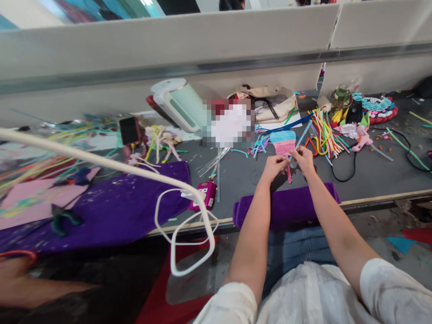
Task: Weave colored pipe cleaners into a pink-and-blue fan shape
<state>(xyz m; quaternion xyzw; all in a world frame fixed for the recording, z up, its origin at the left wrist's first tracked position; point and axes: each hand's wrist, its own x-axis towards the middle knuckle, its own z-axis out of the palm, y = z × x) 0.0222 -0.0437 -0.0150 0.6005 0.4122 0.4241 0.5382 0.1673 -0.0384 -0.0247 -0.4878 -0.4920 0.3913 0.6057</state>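
My left hand (pixel 277 165) is closed, its fingertips pinching the lower end of a flat pink-and-blue pipe-cleaner piece (pixel 283 140). The piece widens away from me, blue at the far end, and a pink stem hangs below the fingers. Close beside it, my right hand (pixel 303 160) pinches a light-blue pipe cleaner (pixel 304 134) that sticks up at a slant. The fingertips of both hands nearly meet, and they partly hide the join. A rolled purple cloth (pixel 290 207) lies under my forearms at the table edge.
Coloured pipe cleaners (pixel 324 135) lie beyond my right hand, near orange-handled scissors (pixel 311 146) and a pink glue gun (pixel 363 138). Leftward are a magenta box (pixel 205 194), a white lamp arm (pixel 135 168), pliers (pixel 62 220) and another person's arm (pixel 43 290).
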